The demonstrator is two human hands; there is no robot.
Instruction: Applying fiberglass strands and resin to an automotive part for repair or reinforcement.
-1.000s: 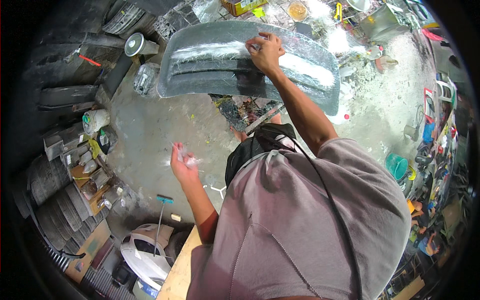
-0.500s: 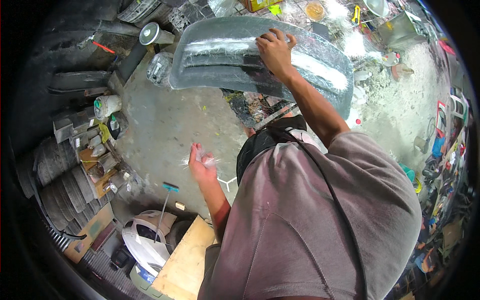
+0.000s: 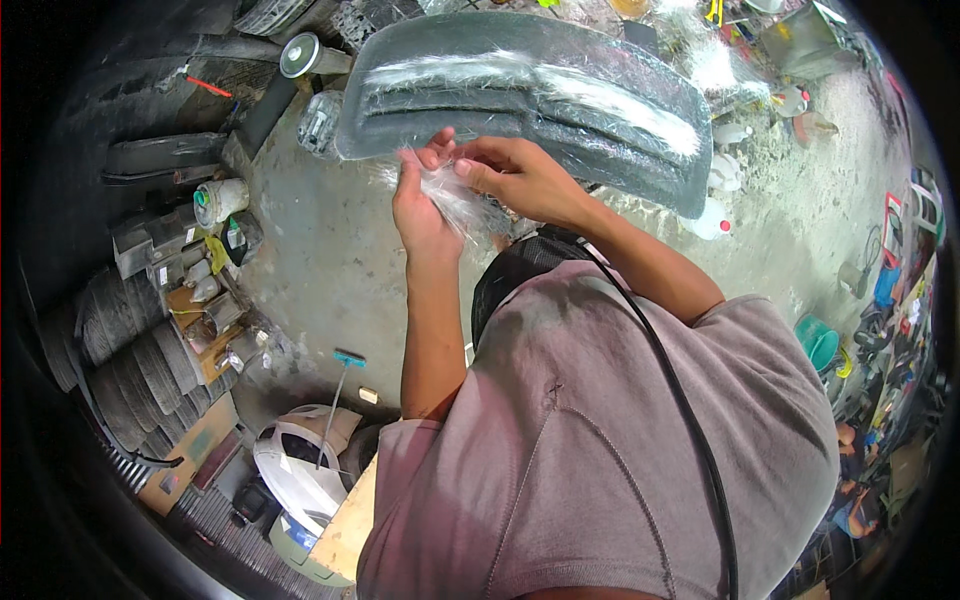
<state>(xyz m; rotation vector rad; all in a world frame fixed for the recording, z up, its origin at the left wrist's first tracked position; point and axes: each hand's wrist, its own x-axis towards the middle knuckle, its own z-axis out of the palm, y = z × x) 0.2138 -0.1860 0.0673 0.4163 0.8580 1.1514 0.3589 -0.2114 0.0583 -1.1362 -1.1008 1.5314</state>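
Note:
A tuft of loose white glass fibres (image 3: pixel 455 197) lies in my left hand (image 3: pixel 424 215), its fingers curled up around the strands. Close beside it, my right hand (image 3: pixel 528 182) pinches at the same tuft with thumb and fingertips. Both hands are in front of the near edge of a long, curved grey panel (image 3: pixel 440 128). Two rows of white fibre strands (image 3: pixel 622 105) lie along the panel, one on each side of its middle, above dark recessed grooves. Its surface looks glossy and wet. What supports the panel is mostly hidden.
A lidded can (image 3: pixel 302 54) and a clear plastic container (image 3: pixel 320 122) stand left of the panel. Plastic bottles (image 3: pixel 712 220) sit at its right end. Further left are cluttered shelves (image 3: pixel 205 320); a squeegee (image 3: pixel 350 357) leans near a white plastic part (image 3: pixel 290 470). A teal bucket (image 3: pixel 817 343) stands right.
My right hand has left the panel and come down to the fibres. My left hand has risen with the tuft toward the panel's near edge, so the hands now meet.

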